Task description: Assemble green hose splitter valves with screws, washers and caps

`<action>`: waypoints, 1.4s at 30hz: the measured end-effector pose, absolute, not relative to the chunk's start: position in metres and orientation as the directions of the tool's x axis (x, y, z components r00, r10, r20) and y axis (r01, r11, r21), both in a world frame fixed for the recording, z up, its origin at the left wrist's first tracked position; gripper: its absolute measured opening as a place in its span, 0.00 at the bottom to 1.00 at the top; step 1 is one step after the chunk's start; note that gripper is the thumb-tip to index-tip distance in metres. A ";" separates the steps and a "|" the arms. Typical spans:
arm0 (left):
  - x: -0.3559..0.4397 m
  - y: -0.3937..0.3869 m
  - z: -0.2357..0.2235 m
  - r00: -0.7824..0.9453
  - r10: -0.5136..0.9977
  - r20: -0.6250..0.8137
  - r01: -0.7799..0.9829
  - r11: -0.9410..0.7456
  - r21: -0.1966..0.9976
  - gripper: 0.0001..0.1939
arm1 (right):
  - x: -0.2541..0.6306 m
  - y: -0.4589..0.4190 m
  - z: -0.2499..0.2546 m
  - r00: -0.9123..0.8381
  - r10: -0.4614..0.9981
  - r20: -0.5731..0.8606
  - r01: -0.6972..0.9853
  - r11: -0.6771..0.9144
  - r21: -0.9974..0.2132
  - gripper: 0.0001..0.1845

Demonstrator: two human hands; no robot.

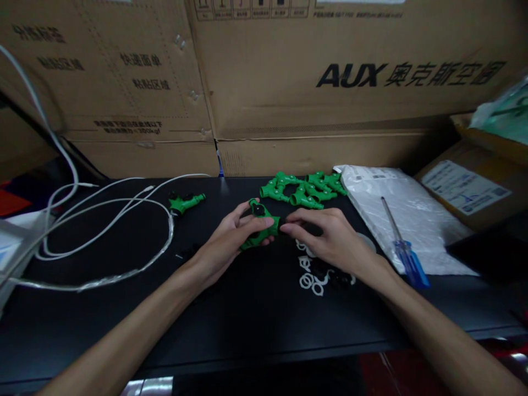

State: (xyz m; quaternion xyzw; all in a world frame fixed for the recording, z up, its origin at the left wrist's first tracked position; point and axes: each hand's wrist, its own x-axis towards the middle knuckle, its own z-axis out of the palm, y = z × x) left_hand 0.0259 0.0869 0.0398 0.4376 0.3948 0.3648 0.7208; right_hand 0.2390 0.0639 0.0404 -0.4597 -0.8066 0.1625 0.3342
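My left hand (237,231) is closed around a green Y-shaped hose splitter (264,237) with a black knob on it. The splitter's single end points right, toward my right hand (324,231). Thumb and fingers of that hand pinch a small black fitting (282,224) at this end; how deep it sits cannot be made out. Behind my hands lies a group of similar green splitters (307,190). Another green splitter (186,203), with black knobs, rests by itself to the left. White rings (306,280) and small black parts (340,279) lie below my right hand.
A blue-handled screwdriver (408,261) lies on a white plastic bag (371,192) at the right, beside a cardboard box (466,179). Looped white cables (119,283) cover the left side. A large carton (264,104) stands along the back of the black table (231,330).
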 end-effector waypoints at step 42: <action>0.022 0.092 0.033 0.544 0.780 -0.310 -0.273 0.514 0.813 0.05 | 0.245 0.060 0.048 -0.439 0.677 0.591 0.474 0.733 -0.487 0.05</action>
